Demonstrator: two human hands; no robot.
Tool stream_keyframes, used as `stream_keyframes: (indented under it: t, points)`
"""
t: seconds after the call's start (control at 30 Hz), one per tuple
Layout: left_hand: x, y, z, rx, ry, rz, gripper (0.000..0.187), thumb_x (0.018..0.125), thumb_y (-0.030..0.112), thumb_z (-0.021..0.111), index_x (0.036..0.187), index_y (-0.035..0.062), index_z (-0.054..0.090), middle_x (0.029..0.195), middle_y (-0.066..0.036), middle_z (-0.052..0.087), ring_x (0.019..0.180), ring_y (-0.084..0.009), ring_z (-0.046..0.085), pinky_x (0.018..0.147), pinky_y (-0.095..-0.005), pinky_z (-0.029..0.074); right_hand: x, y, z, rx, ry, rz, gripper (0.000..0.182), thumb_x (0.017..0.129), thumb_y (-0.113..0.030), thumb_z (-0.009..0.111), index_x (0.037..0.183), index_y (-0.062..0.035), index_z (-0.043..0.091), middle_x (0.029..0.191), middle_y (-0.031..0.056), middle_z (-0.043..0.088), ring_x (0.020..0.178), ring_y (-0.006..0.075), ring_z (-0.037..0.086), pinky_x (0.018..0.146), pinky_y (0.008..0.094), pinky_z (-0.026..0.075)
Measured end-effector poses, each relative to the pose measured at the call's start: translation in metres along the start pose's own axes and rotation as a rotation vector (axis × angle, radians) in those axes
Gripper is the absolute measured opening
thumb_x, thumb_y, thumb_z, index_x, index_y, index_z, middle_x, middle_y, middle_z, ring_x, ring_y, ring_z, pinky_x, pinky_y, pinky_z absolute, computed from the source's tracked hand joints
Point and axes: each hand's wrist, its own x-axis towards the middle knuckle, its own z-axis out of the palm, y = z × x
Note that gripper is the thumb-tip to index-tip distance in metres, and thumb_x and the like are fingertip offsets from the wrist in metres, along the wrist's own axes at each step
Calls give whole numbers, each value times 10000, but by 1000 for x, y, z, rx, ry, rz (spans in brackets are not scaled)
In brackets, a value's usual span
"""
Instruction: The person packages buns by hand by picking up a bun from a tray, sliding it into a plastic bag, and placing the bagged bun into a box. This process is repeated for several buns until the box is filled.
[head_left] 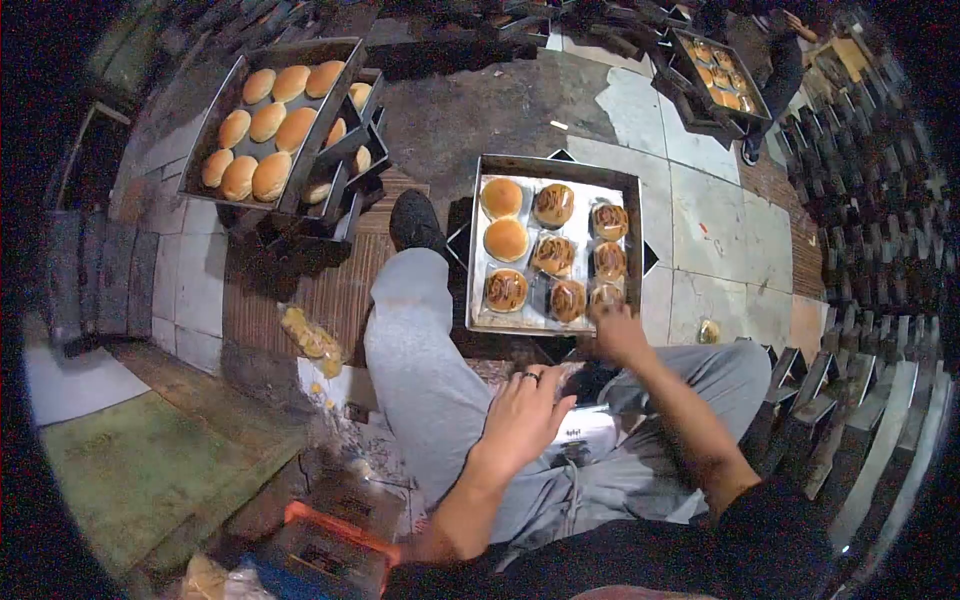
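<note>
In front of my knees stands a metal tray (pixel 553 327) lined with pale paper. Two plain round buns (pixel 506 240) sit at its far left, and several buns with brown streaked topping (pixel 553 256) fill the other places, some in clear plastic wrapping. My right hand (pixel 620 338) reaches over the near right corner, its fingers closed at the topped bun (pixel 606 297) there; the fingertips are partly blurred. My left hand (pixel 522 420), a dark ring on one finger, rests over my lap with fingers stretched out, beside a white printed object (pixel 583 434).
Stacked trays of plain buns (pixel 268 122) stand at the far left. Another tray of topped buns (pixel 715 75) is at the back right, near a person's leg (pixel 783 80). A plastic bag with yellowish contents (pixel 311 338) lies left of my leg. Stacked dark metal trays (pixel 860 200) line the right.
</note>
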Motion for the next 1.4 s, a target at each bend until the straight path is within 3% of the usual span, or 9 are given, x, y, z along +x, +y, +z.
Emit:
stream_keyframes:
  t: [0.03,0.13,0.33,0.6,0.8,1.0,1.07,1.2,1.4]
  points:
    - [-3,1,3,-5,1,5,433,954,260,681,1284,6,562,1189,-243,633,1112,-438,604,966,-507,481,-22,2,-32,-137,41,-315,221,932,-268,628,1067,-117,716,992,190,734,929,332,728,722,471,574]
    - [-13,-4,19,109,-79,71,350,951,275,672,1168,10,602,1132,-241,662,1034,-440,642,866,-526,514,-86,-54,-103,557,-241,129,230,973,-275,640,922,-51,656,723,232,667,676,448,664,620,534,529]
    - [-48,13,39,196,-109,35,313,993,292,614,1147,20,642,994,-250,691,952,-446,666,839,-536,520,-167,-104,-114,586,-63,-9,161,852,-128,679,1008,-91,670,991,165,648,958,377,624,807,506,483]
    - [-95,22,53,-43,-16,-154,354,1036,289,565,1230,-5,601,986,-260,705,922,-447,669,822,-512,528,-176,-103,-123,748,13,-112,464,765,-74,702,1211,-12,595,1126,213,585,1065,402,560,974,535,390]
    - [-79,21,65,100,250,181,319,1051,283,536,1175,2,623,895,-261,697,874,-466,667,781,-542,519,-172,-107,-116,421,163,-132,397,808,-103,662,1192,-16,616,1253,214,573,1238,387,513,1065,522,363]
    - [-81,32,61,-157,70,-232,384,1015,296,604,1262,2,592,1062,-270,700,1014,-421,671,861,-465,534,-181,-93,-125,781,15,-161,387,716,-32,711,1099,-27,655,1136,191,610,1110,379,587,963,529,407]
    - [-73,25,68,-107,394,183,470,950,266,703,1332,28,569,1064,-253,707,994,-381,691,864,-429,538,-174,-84,-135,803,44,-207,402,682,-6,729,1079,-31,664,1059,178,633,1041,374,624,920,531,424]
    - [-65,20,50,-300,-27,84,305,847,149,778,1125,48,703,934,-174,718,903,-343,690,828,-435,533,-150,-34,-222,984,191,-188,296,719,2,741,1008,-49,713,909,154,637,881,368,659,852,470,503]
    - [-32,38,-2,378,134,334,120,830,157,760,906,94,691,851,-100,695,830,-295,653,907,-449,468,-149,-24,-237,1121,21,-321,378,868,-152,745,1204,2,669,1127,195,693,1033,376,679,896,427,542]
